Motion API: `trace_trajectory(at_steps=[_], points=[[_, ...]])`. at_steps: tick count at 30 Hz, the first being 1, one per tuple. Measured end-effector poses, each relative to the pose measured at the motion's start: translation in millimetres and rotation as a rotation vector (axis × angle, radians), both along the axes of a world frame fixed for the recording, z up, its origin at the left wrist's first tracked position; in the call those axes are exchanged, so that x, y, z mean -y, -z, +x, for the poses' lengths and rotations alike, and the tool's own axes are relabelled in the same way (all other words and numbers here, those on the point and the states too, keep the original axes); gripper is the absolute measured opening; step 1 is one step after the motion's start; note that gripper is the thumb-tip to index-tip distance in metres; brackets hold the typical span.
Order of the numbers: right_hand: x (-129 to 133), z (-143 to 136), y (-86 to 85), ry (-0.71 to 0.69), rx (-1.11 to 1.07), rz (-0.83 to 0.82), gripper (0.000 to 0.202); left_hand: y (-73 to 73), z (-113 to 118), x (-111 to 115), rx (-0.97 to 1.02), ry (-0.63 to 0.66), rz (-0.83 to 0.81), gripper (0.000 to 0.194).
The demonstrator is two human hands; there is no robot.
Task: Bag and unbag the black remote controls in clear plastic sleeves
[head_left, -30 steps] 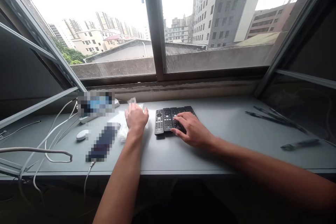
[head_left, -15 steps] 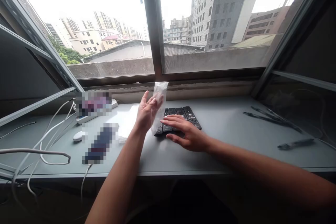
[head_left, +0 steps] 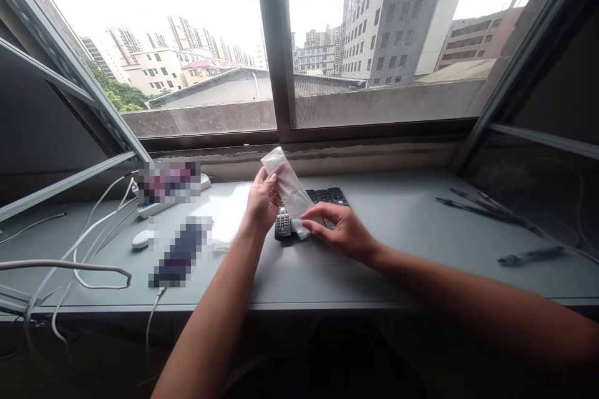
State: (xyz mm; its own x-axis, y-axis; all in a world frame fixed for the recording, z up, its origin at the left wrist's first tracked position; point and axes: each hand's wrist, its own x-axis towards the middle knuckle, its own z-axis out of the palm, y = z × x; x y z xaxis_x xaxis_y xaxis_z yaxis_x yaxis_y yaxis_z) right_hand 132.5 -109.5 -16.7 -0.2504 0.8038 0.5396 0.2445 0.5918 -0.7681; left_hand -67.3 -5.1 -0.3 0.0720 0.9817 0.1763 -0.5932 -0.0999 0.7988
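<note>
A narrow translucent plastic bag (head_left: 291,190) slants between my two hands above the desk. My left hand (head_left: 263,201) grips its upper left side, with some fingers behind the film. At the lower end, my right hand (head_left: 337,229) pinches the bag's corner between thumb and fingers. Beneath the bag, several black remote controls (head_left: 283,222) lie side by side, partly covered by it and by my right hand. Left of my left hand, a stack of white plastic bags (head_left: 229,224) rests on the desk.
On the left are a power strip (head_left: 161,201), a white mouse-like object (head_left: 141,239), a blurred-out dark item (head_left: 182,254) and white cables (head_left: 79,249). Black pen-like items (head_left: 486,212) lie at the right. A window with a metal frame (head_left: 276,75) stands behind the desk (head_left: 412,243).
The bag has tilted, its top going left and its lower end right. My right hand has gone from spread fingers to a pinch on the bag's lower corner.
</note>
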Motion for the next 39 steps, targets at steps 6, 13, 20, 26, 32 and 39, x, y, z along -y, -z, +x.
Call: trace_trajectory(at_steps=[6, 13, 20, 26, 32, 39], points=[[-18.3, 12.8, 8.6, 0.185, -0.072, 0.125, 0.051, 2.6, -1.7, -1.8, -0.107, 0.002, -0.083, 0.052], [-17.8, 19.2, 5.0, 0.207, 0.189, 0.396, 0.045, 6.0, 5.6, 11.6, -0.267, 0.426, -0.1, 0.05], [-15.9, 16.7, 3.7, 0.267, 0.288, 0.479, 0.035, 7.7, -3.3, 6.0, -0.306, 0.255, -0.044, 0.033], [-11.3, 13.6, 4.3, 0.209, 0.27, 0.458, 0.037, 7.3, -6.5, 0.9, -0.238, 0.134, -0.066, 0.03], [-10.6, 11.0, 7.3, 0.161, 0.364, 0.452, 0.05, 9.9, -6.5, 2.8, -0.29, 0.215, -0.09, 0.037], [-11.1, 12.3, 9.5, 0.233, 0.369, 0.398, 0.052, 8.1, -7.8, 6.1, -0.307, 0.21, -0.052, 0.042]])
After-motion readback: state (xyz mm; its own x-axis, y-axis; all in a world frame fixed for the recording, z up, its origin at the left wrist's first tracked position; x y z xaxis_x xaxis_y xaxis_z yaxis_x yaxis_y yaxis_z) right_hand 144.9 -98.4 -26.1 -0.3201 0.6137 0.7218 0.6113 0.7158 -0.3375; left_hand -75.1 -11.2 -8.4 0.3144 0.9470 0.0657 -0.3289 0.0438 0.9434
